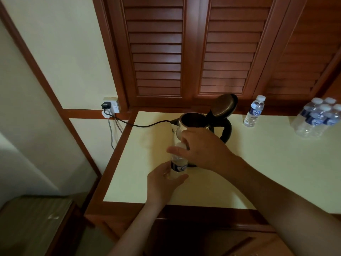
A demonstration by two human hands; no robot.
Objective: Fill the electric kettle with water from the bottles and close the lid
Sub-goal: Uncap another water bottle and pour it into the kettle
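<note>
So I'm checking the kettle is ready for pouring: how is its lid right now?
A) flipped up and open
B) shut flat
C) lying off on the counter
A: the lid stands tilted up behind the dark open mouth of the kettle, still hinged by the handle.

Both forearms are reaching forward and up from the lower edge of the view, bare to the elbow. The left hand (162, 179) is curling around the lower body of a small water bottle (178, 164), thumb on the near side and fingers wrapping the far side, holding it upright. The right hand (200, 147) is coming in from the right, wrist bent slightly downward, palm facing down over the bottle's top. Its thumb and fingertips are pinching at the cap (181, 145), with the thumb pointing left. The two hands are sitting close together, right above left.
</note>
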